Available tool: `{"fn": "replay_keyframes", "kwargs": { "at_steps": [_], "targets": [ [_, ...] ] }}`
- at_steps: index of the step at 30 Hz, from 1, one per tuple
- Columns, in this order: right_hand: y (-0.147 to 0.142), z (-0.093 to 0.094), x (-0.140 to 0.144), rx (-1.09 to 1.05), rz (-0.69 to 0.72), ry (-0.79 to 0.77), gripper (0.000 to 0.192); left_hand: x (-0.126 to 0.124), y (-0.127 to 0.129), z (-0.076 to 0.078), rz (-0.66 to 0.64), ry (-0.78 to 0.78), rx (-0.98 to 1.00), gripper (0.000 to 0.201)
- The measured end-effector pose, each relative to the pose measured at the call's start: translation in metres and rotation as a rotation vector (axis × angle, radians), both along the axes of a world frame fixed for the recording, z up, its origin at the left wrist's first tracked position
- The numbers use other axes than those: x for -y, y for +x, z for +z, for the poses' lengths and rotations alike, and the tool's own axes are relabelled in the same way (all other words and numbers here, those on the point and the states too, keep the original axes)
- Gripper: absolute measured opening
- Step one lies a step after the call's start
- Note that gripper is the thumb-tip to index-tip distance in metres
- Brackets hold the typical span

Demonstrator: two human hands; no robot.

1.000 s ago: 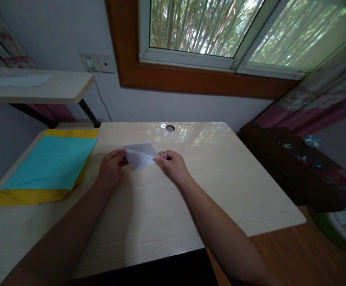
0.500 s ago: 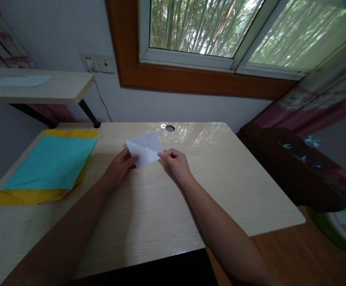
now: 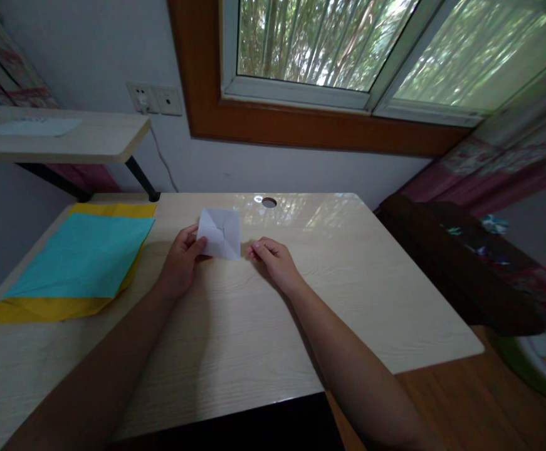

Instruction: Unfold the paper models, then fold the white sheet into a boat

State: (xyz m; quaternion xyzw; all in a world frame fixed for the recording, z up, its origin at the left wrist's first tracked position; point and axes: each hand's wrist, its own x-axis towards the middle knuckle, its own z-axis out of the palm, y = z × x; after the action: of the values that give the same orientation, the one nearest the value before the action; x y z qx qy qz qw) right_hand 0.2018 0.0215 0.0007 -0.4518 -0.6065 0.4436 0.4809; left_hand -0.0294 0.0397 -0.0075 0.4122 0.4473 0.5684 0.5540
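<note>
Our left hand (image 3: 181,263) has its grip closed on the left edge of a creased white paper (image 3: 219,233), thumb on top, holding it tilted up just above the desk (image 3: 263,326). Our right hand (image 3: 273,263) holds nothing, fingertips just beside the paper's right corner. A teal sheet (image 3: 82,257) lies on a yellow sheet (image 3: 42,308), well left.

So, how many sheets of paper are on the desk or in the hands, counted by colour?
White: 1, the small folded white paper held by the left hand, with the right hand beside it.
Turquoise: 1, the turquoise sheet lying on the yellow one.
Yellow: 1, the yellow sheet under it on the desk.
Total: 3
</note>
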Motion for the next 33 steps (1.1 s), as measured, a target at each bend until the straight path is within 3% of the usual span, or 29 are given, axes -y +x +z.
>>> {"fn": "replay_keyframes", "kwargs": {
  "at_steps": [5,8,11,14,19,26,30,33],
  "targets": [
    [-0.002,-0.005,-0.004,-0.064,-0.081,-0.033,0.031,0.001,0.001,0.002,-0.008,-0.043,-0.024,0.039],
    [-0.001,-0.006,-0.004,-0.045,-0.069,0.051,0.037,0.003,0.002,0.005,-0.049,-0.093,-0.062,0.041],
    [0.000,-0.001,-0.001,0.023,0.002,0.139,0.040,0.007,0.003,0.010,-0.104,-0.125,-0.091,0.051],
    [-0.001,0.003,0.001,0.065,0.142,0.187,0.028,0.010,0.004,0.016,-0.151,-0.137,-0.098,0.062],
    [-0.001,0.004,0.002,0.093,0.252,0.160,0.018,0.010,0.003,0.020,-0.178,-0.142,-0.136,0.068],
    [0.002,-0.004,-0.004,0.062,0.003,0.182,0.016,0.006,0.002,0.013,-0.093,-0.017,0.018,0.054],
    [0.004,-0.006,-0.007,0.056,-0.090,0.197,0.015,0.006,0.001,0.010,-0.138,-0.011,0.133,0.054],
    [0.003,-0.003,-0.007,0.053,-0.111,0.184,0.013,0.008,0.000,0.009,-0.207,0.060,0.108,0.053]
  ]
}}
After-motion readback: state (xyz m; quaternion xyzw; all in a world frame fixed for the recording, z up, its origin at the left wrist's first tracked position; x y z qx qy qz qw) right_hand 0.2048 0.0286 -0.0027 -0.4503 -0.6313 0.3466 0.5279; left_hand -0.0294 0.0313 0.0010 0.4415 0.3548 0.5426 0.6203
